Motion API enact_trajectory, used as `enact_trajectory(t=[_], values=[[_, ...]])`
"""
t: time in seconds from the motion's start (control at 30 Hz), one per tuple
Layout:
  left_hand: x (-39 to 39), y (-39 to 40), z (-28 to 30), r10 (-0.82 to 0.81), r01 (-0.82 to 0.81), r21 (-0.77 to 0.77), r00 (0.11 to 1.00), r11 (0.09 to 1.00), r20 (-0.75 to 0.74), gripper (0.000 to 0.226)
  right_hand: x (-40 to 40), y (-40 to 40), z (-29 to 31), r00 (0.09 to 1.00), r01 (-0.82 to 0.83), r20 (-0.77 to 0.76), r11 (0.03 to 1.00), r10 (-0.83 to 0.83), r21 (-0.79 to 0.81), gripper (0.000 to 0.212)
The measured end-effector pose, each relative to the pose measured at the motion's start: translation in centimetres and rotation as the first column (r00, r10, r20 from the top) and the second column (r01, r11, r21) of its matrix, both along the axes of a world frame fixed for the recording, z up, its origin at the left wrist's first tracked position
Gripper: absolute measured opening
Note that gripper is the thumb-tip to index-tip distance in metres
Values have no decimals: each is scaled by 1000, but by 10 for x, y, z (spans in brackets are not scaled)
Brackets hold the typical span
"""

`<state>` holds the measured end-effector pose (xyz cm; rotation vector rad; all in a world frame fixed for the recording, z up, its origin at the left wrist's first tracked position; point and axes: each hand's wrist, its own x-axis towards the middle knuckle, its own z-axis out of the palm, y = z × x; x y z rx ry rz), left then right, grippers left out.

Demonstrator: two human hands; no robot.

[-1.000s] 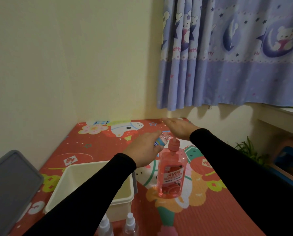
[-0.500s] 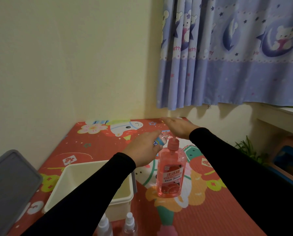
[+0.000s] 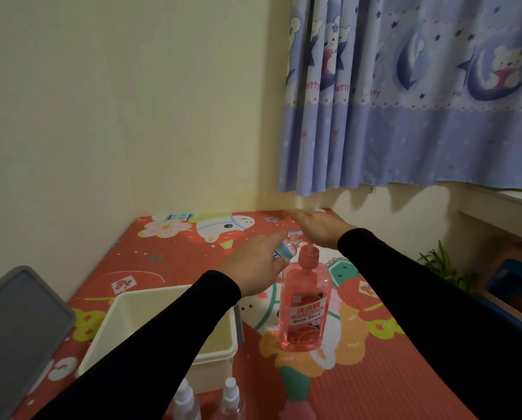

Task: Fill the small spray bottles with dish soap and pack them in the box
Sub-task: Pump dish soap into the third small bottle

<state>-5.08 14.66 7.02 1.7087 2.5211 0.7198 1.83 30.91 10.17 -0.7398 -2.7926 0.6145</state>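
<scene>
My left hand (image 3: 255, 265) grips one small spray bottle (image 3: 286, 250) at the pump of the one pink dish soap bottle (image 3: 304, 310), my flat right hand (image 3: 316, 227) pressing it, beside one cream box (image 3: 123, 325) and two capped spray bottles (image 3: 231, 397).

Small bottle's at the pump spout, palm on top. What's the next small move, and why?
Probably press the pump down. The right hand lies flat over the pink dish soap bottle's pump head, and the left hand holds the small bottle at its spout, seemingly ready to catch soap.
</scene>
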Motion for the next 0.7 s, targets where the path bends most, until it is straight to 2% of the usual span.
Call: enact_trajectory(t=[0.3, 0.43, 0.6, 0.7], values=[[5, 0, -9, 6, -6, -33, 1000, 999, -18, 58, -6, 5, -21, 998, -26, 63, 1000, 26, -8, 61], [3, 1, -4, 5, -6, -48, 1000, 999, -23, 58, -2, 2, -12, 998, -18, 56, 1000, 18, -14, 59], [1, 1, 3, -7, 7, 11, 1000, 1000, 5, 54, 4, -2, 6, 1000, 8, 14, 1000, -8, -3, 59], [2, 1, -2, 0, 0, -11, 1000, 1000, -10, 56, 1, -2, -5, 1000, -23, 15, 997, 25, -79, 56]])
